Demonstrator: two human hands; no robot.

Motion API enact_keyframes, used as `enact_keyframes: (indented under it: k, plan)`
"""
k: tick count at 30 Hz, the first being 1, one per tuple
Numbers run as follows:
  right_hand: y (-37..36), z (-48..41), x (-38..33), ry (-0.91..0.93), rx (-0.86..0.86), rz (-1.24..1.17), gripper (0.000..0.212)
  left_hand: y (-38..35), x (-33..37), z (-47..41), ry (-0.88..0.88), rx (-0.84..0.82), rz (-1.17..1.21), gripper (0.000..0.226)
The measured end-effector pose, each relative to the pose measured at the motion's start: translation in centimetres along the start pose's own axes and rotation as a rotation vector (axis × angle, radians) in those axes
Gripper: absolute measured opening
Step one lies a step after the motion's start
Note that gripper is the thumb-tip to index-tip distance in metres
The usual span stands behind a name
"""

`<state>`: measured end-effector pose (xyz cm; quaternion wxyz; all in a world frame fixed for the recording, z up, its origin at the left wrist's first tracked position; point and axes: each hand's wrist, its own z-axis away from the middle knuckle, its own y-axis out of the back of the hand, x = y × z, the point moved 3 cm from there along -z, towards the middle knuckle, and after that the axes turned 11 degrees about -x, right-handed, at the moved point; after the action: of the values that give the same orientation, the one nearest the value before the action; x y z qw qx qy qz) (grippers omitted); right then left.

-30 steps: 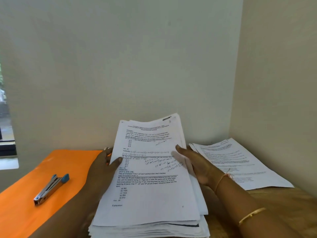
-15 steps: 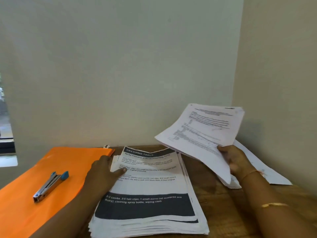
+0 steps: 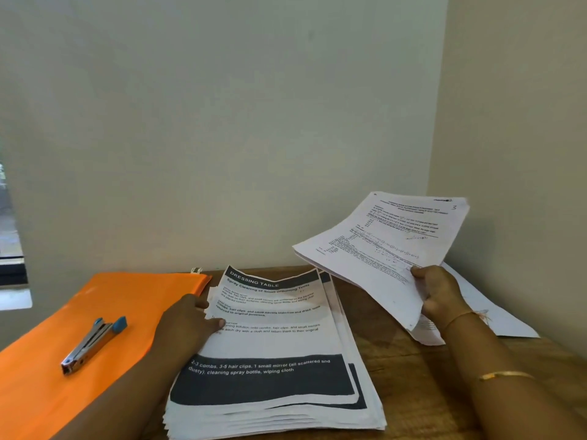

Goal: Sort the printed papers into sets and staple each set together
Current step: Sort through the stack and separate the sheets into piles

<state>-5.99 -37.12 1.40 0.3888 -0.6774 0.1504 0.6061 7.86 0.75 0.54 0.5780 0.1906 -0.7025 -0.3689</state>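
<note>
A thick stack of printed papers lies on the wooden table in front of me; its top sheet is headed "DRESSING TABLE" and has dark bands. My left hand rests flat on the stack's left edge, fingers spread on the top sheet. My right hand grips a thin set of printed sheets by its near edge and holds it tilted in the air to the right of the stack. A silver stapler with blue ends lies on an orange folder at the left.
More white printed sheets lie flat on the table at the far right, partly hidden behind my right hand. The wooden table sits in a corner, with walls close behind and to the right. A window edge shows at the far left.
My right hand lifted a set of sheets off the top of the stack and carried it right, uncovering the "DRESSING TABLE" page. My left hand stayed on the stack.
</note>
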Motion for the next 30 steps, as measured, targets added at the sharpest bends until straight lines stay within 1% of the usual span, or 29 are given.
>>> enact_keyframes:
  k: [3,4,7,9,13,15,16,17,18,19,21,23,25,28,30]
  plan:
    - [-0.1,0.4,-0.3,0.000,0.000,-0.010,0.014,-0.1,0.1,-0.1,-0.007,0.001,-0.017,0.048]
    - [-0.3,0.7,-0.4,-0.016,-0.007,-0.015,0.017,-0.1,0.1,-0.1,-0.011,0.004,-0.025,0.048]
    - [-1.1,2.2,-0.5,-0.047,-0.082,-0.065,0.033,-0.1,0.1,0.0,-0.031,0.015,-0.028,0.046]
    - [-1.8,3.3,-0.8,-0.067,-0.115,-0.055,0.043,0.0,0.1,0.1,-0.040,0.018,-0.024,0.045]
    - [-1.5,3.9,-1.5,-0.058,-0.073,0.051,0.026,-0.1,0.2,0.3,-0.060,0.012,0.001,0.044]
    - [-0.4,3.5,-1.9,-0.040,-0.031,0.205,0.024,-0.1,0.2,0.4,-0.058,0.005,0.016,0.043]
    - [0.1,3.5,-2.4,-0.019,0.001,0.306,0.013,-0.1,0.2,0.5,-0.057,0.002,0.021,0.043]
    - [0.6,3.8,-3.1,0.009,0.040,0.401,0.015,-0.1,0.2,0.5,-0.056,-0.001,0.026,0.043]
    - [1.2,3.8,-3.7,0.034,0.077,0.510,0.024,-0.1,0.3,0.5,-0.056,-0.004,0.030,0.043]
    - [2.0,3.7,-4.5,0.063,0.123,0.620,0.029,-0.1,0.3,0.6,-0.055,-0.006,0.033,0.043]
    - [3.3,3.4,-5.8,0.095,0.200,0.815,0.030,0.0,0.4,0.7,-0.054,-0.008,0.035,0.040]
    - [3.9,3.2,-6.9,0.099,0.197,0.961,0.029,0.0,0.5,0.8,-0.053,-0.010,0.035,0.039]
    - [3.9,3.8,-7.5,0.088,0.179,1.114,0.023,0.0,0.6,0.8,-0.050,-0.009,0.037,0.040]
    - [3.4,4.2,-7.6,0.087,0.144,1.350,0.019,0.0,0.5,0.7,-0.051,-0.009,0.051,0.044]
    - [3.0,3.9,-7.1,0.101,0.135,1.479,0.010,-0.1,0.5,0.7,-0.058,-0.007,0.049,0.045]
